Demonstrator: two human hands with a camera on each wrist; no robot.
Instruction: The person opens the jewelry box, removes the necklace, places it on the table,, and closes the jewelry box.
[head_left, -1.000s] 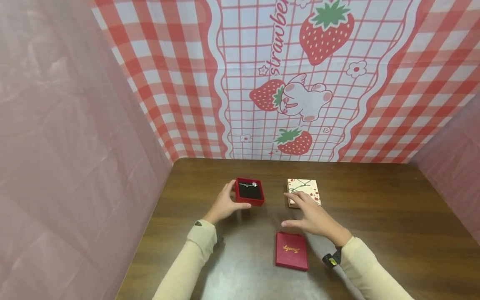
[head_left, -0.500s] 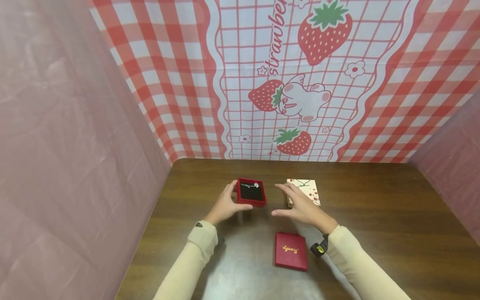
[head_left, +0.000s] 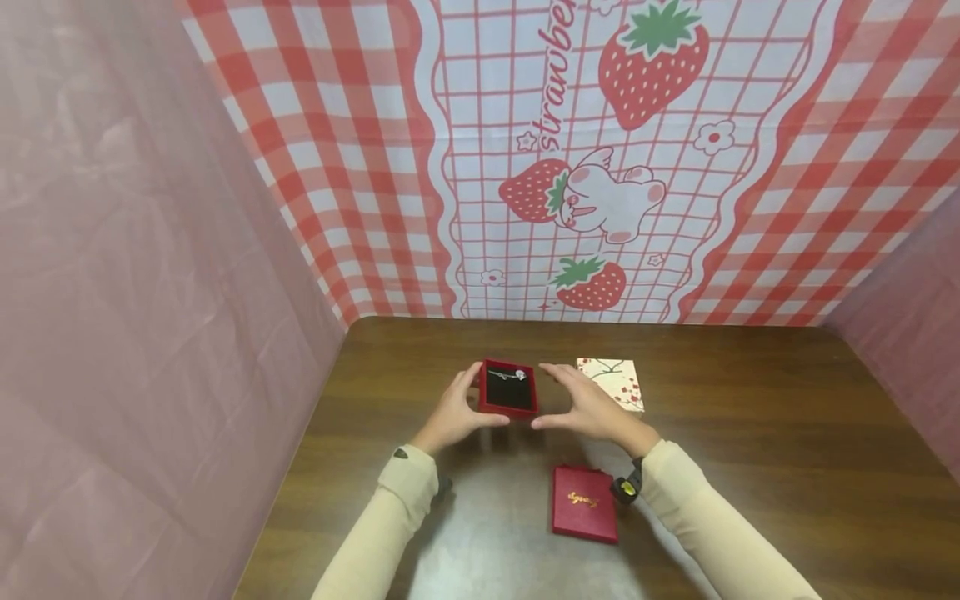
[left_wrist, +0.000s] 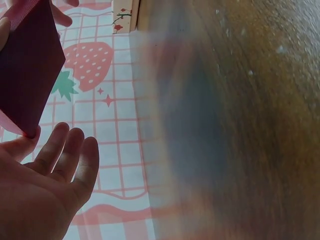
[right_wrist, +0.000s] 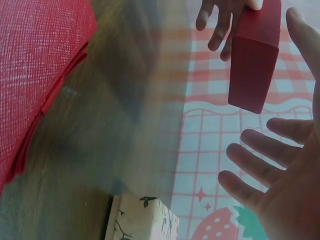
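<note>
My left hand (head_left: 452, 414) grips a small open red jewelry box (head_left: 508, 390) by its left side, thumb along the near edge. Inside, a silver chain with a round pendant (head_left: 521, 375) lies on a black pad. The wrist views show the box held up off the table, its plain red outside (right_wrist: 254, 70) turned toward the cameras. My right hand (head_left: 592, 408) is spread just right of the box, fingers apart and holding nothing. A red lid (head_left: 585, 504) with gold script lies on the table nearer to me.
A cream box (head_left: 618, 383) with a red floral print sits behind my right hand on the brown wooden table (head_left: 750, 400). A strawberry-print cloth (head_left: 495, 250) hangs at the table's back edge, and a pink curtain (head_left: 165, 292) hangs on the left.
My right hand has moved left, from over the cream box to beside the red box. My left hand has shifted slightly right with the red box.
</note>
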